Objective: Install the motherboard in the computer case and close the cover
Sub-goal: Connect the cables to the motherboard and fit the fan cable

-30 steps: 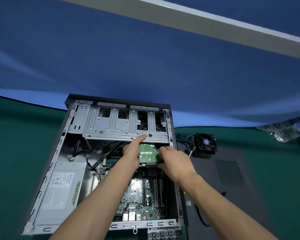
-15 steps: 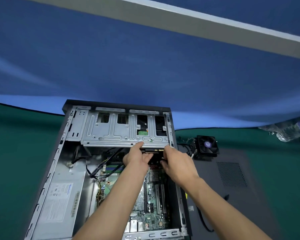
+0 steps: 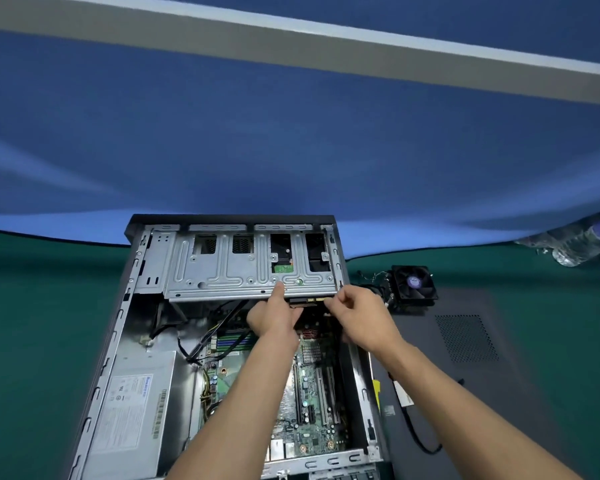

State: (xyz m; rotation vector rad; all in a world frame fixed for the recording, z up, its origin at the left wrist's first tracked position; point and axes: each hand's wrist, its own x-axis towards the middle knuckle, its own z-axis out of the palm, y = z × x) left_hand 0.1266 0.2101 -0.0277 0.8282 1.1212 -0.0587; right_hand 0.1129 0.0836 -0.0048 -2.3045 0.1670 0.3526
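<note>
The open computer case (image 3: 136, 289) lies flat on the green table. The green motherboard (image 3: 312, 393) sits in its floor. A hard drive (image 3: 307, 301) is slid almost fully under the metal drive cage (image 3: 222, 271); only its rear edge sticks out, and its green board shows through a cage cutout. My left hand (image 3: 274, 315) holds the drive's rear edge, index finger up against the cage's lip. My right hand (image 3: 361, 315) pinches the drive's right rear corner. The dark side cover (image 3: 465, 358) lies flat to the right of the case.
A grey power supply (image 3: 132, 410) fills the case's left side, with cable bundles beside it. A black cooler fan (image 3: 413, 282) stands right of the case, on the cover's far edge. Plastic bottles (image 3: 582, 244) lie far right. A black cable (image 3: 423, 441) runs over the cover.
Both hands have pushed the hard drive away from me into the drive cage; a second ago its green underside was fully exposed above the motherboard, now only its rear edge shows.
</note>
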